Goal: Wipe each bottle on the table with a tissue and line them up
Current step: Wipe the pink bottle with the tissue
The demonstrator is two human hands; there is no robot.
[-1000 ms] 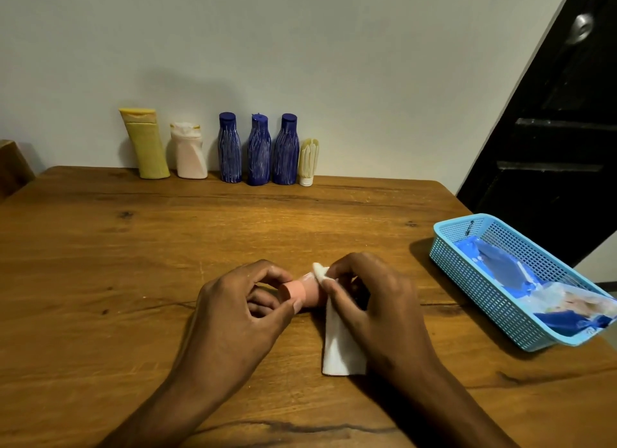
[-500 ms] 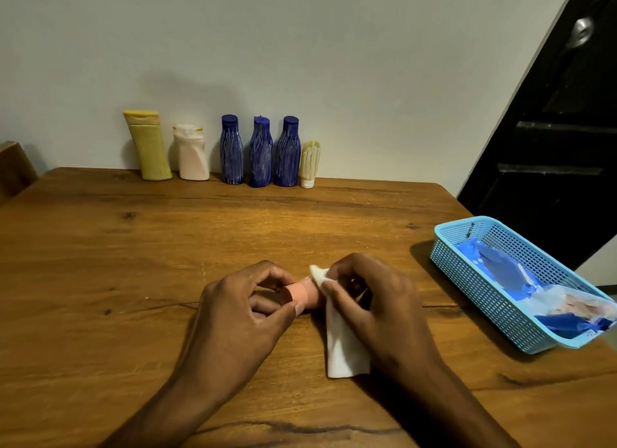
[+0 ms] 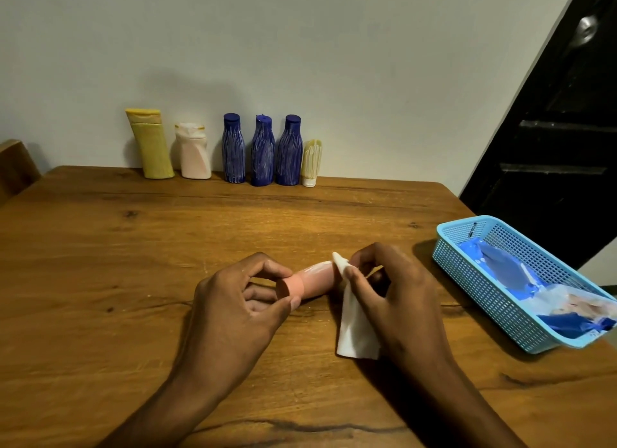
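Near the middle of the wooden table (image 3: 100, 247), the left hand (image 3: 233, 310) pinches the cap end of a pink bottle (image 3: 309, 280) lying sideways, while the right hand (image 3: 394, 300) grips a white tissue (image 3: 355, 330) around its other end. Six bottles (image 3: 263, 150) stand lined along the far edge.

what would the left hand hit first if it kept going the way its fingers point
Most likely the right hand and the tissue: the left hand grips the pink bottle by its cap end and points rightward along it, though depth is hard to judge.
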